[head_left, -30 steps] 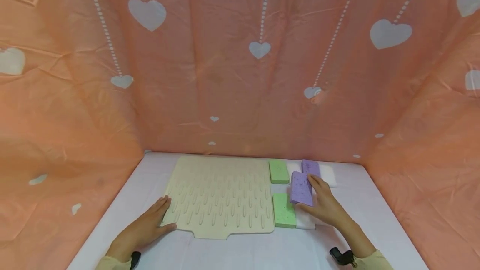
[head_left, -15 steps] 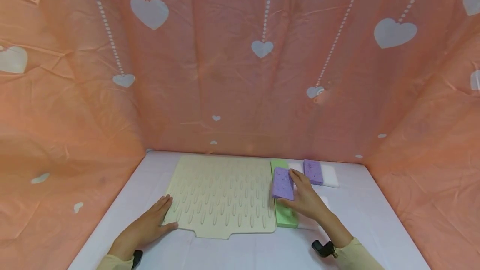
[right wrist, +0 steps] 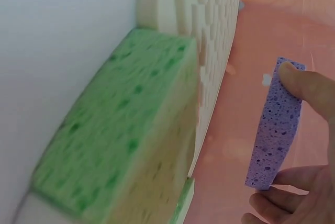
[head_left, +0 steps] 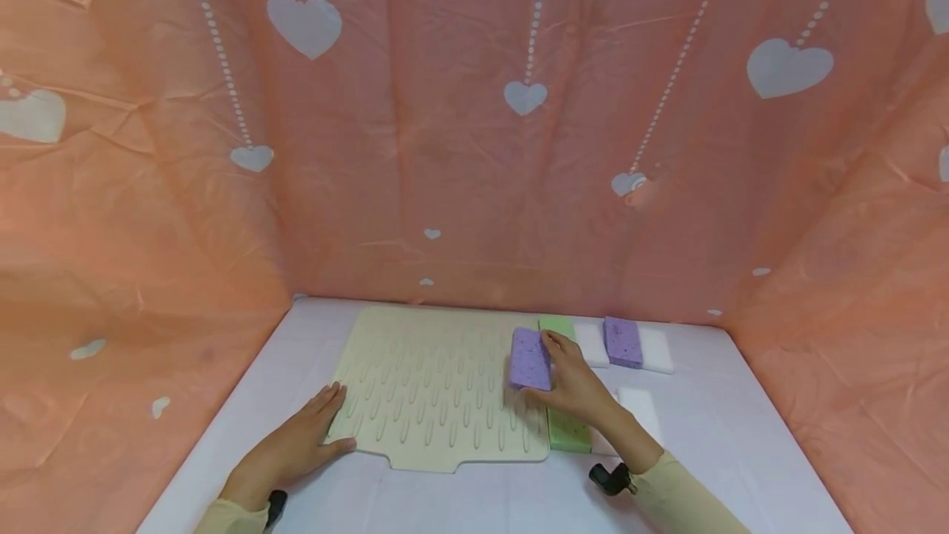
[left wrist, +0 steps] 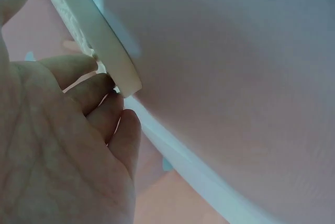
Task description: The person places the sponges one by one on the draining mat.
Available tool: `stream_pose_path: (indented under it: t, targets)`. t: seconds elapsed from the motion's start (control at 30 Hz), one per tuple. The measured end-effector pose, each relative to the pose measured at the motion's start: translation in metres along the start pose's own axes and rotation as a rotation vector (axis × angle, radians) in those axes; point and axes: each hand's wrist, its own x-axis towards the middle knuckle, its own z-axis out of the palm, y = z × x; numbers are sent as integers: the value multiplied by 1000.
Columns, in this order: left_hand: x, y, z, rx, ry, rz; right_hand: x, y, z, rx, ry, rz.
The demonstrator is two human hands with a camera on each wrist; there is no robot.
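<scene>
A purple sponge [head_left: 530, 359] is pinched between the thumb and fingers of my right hand [head_left: 574, 386], which holds it over the right side of a cream ridged board [head_left: 423, 353]. In the right wrist view the thumb presses one end of the sponge [right wrist: 275, 124] and fingers support the other, with a gap between sponge and board. My left hand [head_left: 289, 439] rests at the board's left front corner, thumb by the front edge. The left wrist view has its relaxed fingers [left wrist: 104, 106] touching the board's thick rim [left wrist: 104, 30].
Right of the board lie a front green sponge [head_left: 569, 433] and a back green sponge [head_left: 558, 325], partly covered by my right hand. Beyond them are a second purple sponge [head_left: 623, 342] and several white blocks [head_left: 656, 350]. An orange curtain [head_left: 474, 213] with hearts surrounds the white table [head_left: 511, 501].
My right hand has carried the purple sponge leftward from above the sponges and blocks, past the green ones, to over the board. The left hand stays at the board's corner.
</scene>
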Motion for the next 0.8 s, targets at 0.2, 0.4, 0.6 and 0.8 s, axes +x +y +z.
stream_pose_path:
  t: [0.2,0.4,0.6,0.8]
  targets:
    - [1,1,-2,-19,-4,-17,14,-11,8,34,7,-27]
    - [3,-2,2,-30,-19,-31,28,-18,18,22,-2,-36]
    - [3,-4,3,-39,-26,-37,40,-25,27,49,-4,-38]
    - [5,-3,3,-41,-43,-57,53,-34,36,65,12,-63]
